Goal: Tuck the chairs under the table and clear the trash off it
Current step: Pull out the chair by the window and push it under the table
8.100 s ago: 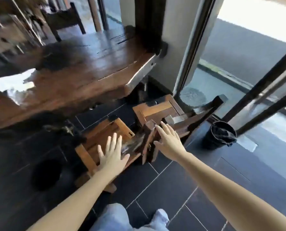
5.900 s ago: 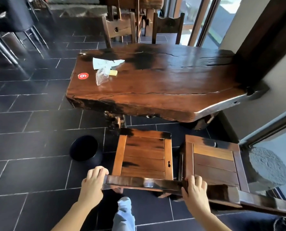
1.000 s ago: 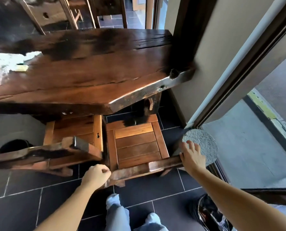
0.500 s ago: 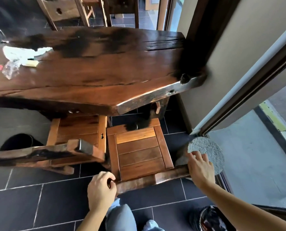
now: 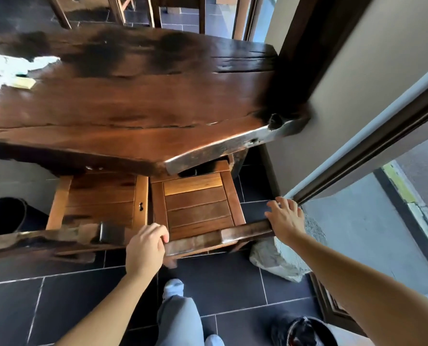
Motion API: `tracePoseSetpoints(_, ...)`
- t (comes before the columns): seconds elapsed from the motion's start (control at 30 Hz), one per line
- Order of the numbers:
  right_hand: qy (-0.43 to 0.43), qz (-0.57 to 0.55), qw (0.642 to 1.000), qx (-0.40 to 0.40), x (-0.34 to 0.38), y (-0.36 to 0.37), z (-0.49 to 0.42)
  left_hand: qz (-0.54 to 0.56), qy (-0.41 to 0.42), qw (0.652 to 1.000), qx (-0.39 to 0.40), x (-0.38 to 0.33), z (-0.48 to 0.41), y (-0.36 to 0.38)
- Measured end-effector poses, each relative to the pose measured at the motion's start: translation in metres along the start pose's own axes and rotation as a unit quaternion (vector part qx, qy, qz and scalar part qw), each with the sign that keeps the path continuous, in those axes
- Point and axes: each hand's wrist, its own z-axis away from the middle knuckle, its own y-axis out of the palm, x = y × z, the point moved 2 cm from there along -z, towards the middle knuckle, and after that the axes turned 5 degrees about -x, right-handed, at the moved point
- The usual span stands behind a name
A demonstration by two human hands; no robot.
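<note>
Biggest risk right now is probably the stone (image 5: 286, 258) sitting just past the right hand (image 5: 285, 218): if the right chair (image 5: 198, 206) gets shoved in at an angle, that end of the backrest (image 5: 218, 239) or the leg below it could catch on the stone and the whole thing would twist, maybe pinching knuckles. The other pinch point is on the left grip side, where the left hand (image 5: 145, 248) is wrapped around the backrest end right next to the left chair (image 5: 98, 203); the two chairs are almost touching, so fingers could get squeezed between the backrests if the right chair drifts that way. The far edge of the seat is already tucked under the table (image 5: 138, 101), with most of the seat not yet under it, so a hard push could also knock the chair into the table's base, which is hidden from here. As for the hands: the left one is curled shut on the near-left end of the backrest, the fingers (image 5: 161, 233) hooked over the top. The right one is laid flatter on the far-right end, fingers spread and pointing ahead, so it looks more like a press than a real clamp. Both arms are stretched forward and down. The trash (image 5: 24, 82) is left on the tabletop, well away to the left of both grips, untouched.
</note>
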Motion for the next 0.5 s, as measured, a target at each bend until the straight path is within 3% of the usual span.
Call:
tracePoseSetpoints(0.27,0.007,0.039,0.999,0.017,0.036,-0.006,-0.044,-0.012,-0.033,0.999,0.003,0.030,-0.069,-0.001)
tracePoseSetpoints(0.5,0.033,0.039,0.998,0.033,0.032,-0.007,-0.039,-0.003,-0.034,0.999,0.035,0.031,-0.066,0.005)
